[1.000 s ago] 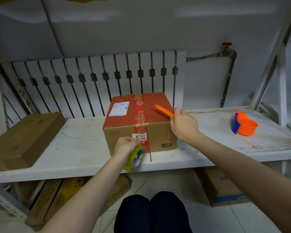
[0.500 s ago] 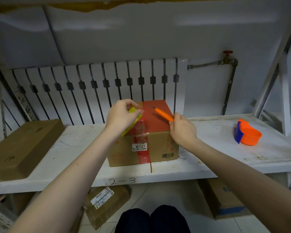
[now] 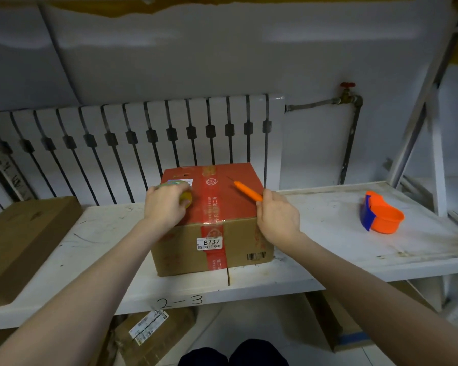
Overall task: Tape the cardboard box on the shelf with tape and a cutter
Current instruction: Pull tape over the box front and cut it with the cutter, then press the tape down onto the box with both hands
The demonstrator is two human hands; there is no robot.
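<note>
A cardboard box [image 3: 238, 249] with a red top and a red tape strip down its middle stands on the white shelf [image 3: 328, 254]. A white label reading 8737 is on its front. My left hand [image 3: 164, 204] rests on the left part of the box top, closed around a yellow-green tape roll [image 3: 186, 199] that is mostly hidden under the fingers. My right hand [image 3: 278, 217] is at the box's right top edge, gripping an orange cutter [image 3: 247, 191] that points up-left over the lid.
An orange and blue tape dispenser [image 3: 381, 216] sits on the shelf to the right. A flat brown box [image 3: 19, 239] lies at the left. A white radiator [image 3: 143, 143] and a pipe stand behind. More boxes [image 3: 154, 331] lie on the floor below.
My left hand rose from the front lower edge of the box with the tape roll and came down onto the left of the box top. My right hand stayed at the right edge with the cutter.
</note>
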